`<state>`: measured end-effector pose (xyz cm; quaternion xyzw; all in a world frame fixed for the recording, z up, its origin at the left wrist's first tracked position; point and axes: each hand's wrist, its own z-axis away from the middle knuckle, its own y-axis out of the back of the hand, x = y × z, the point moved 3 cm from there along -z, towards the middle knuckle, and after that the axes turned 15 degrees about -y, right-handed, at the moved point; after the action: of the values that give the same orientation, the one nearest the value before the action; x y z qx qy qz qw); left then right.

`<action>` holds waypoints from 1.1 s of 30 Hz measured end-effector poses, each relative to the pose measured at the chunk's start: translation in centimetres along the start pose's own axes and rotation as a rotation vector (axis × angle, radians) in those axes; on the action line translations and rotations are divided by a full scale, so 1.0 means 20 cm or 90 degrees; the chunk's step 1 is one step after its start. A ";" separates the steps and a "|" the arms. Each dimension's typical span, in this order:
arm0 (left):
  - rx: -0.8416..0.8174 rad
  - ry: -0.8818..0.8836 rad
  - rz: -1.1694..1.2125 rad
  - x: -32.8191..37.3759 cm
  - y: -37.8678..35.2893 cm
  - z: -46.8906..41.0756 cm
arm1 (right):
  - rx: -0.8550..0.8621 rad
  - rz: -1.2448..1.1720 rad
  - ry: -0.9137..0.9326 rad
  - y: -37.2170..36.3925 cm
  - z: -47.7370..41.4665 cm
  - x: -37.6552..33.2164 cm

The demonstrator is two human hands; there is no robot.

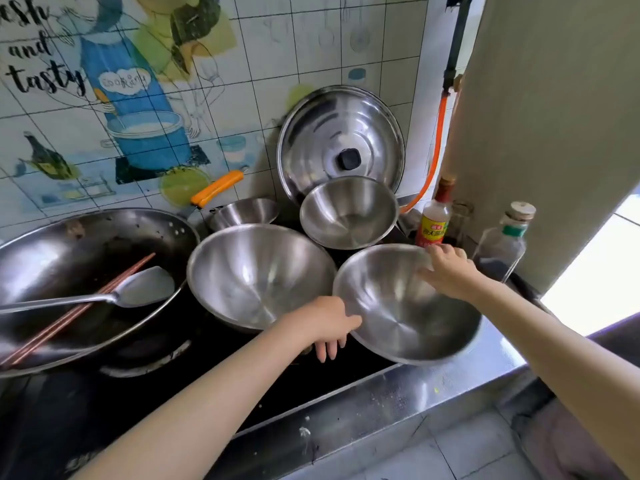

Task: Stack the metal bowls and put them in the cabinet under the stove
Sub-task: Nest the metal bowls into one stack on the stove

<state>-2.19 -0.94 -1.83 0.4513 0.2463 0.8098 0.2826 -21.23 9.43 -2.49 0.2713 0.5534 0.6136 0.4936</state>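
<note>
The near right bowl [405, 306] sits at the front right of the stove top [311, 375], slightly tipped, its mouth facing up and toward the camera, and both hands have hold of its rim: the left hand [329, 323] closes on the near-left edge with the thumb over the lip and the fingers curled beneath, while the right hand [446, 271] lies on the far-right edge, fingers spread over the lip, so each grip is closed on this one bowl. Being round it has no long axis to speak of; what counts is that its opening points upward, as do the other three. Its rim touches or nearly touches the large middle bowl [259, 275] just to its left, behind which stand a smaller bowl [349, 213] leaning by the big pot lid [341, 143] and the smallest bowl [242, 211] near the orange handle [218, 187]. The step in hand appears to be lifting this bowl to begin the stack; to do it well I judge it should be raised level with both hands opposite each other, kept mouth-up, and lowered straight into a larger one or set down to receive the smaller ones, sizes nesting largest at the bottom. The sauce bottle [433, 220] and the glass bottle [502, 244] stand just beside the right hand and could be knocked by a careless swing; the wok [86, 271] with its spatula [138, 289] and chopsticks [69, 317] lies well to the left, out of the way
</note>
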 end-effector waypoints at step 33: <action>0.484 -0.085 0.408 -0.05 0.28 0.48 | 0.066 -0.150 0.079 0.20 0.12 -0.25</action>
<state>5.19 -4.28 5.80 0.6261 0.3542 0.6782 -0.1499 -18.59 6.35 2.88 0.1912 0.6416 0.5377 0.5126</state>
